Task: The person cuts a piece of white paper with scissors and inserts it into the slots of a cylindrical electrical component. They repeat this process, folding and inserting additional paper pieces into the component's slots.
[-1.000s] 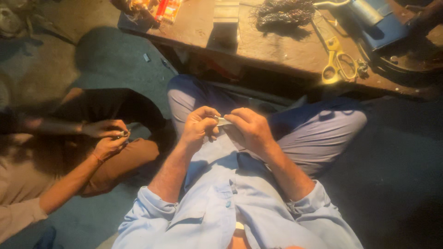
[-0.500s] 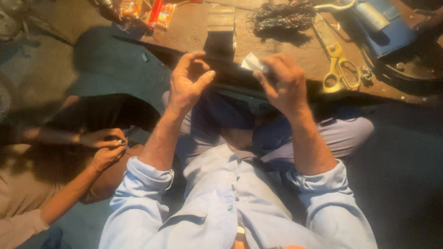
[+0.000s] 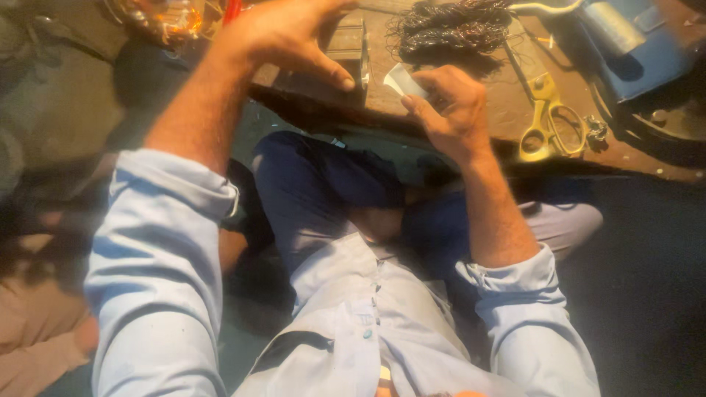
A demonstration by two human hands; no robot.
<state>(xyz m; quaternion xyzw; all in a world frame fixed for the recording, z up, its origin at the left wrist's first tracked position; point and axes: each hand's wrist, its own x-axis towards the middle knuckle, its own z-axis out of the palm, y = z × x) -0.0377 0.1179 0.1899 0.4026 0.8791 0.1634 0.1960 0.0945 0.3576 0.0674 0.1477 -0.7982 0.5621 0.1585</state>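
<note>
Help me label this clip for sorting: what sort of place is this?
Probably a small craft or repair workshop, worked seated at a low wooden bench. Yellow-handled scissors and a bundle of dark wire or thread lie on it; the right hand holds a small white piece.

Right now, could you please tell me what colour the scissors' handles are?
Yellow: the scissors lie on the wooden table, clearest in the head view.

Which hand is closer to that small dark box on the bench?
Probably the left hand: its open fingers hover right beside the box. The right hand is farther off and already pinches a small white piece.
</note>
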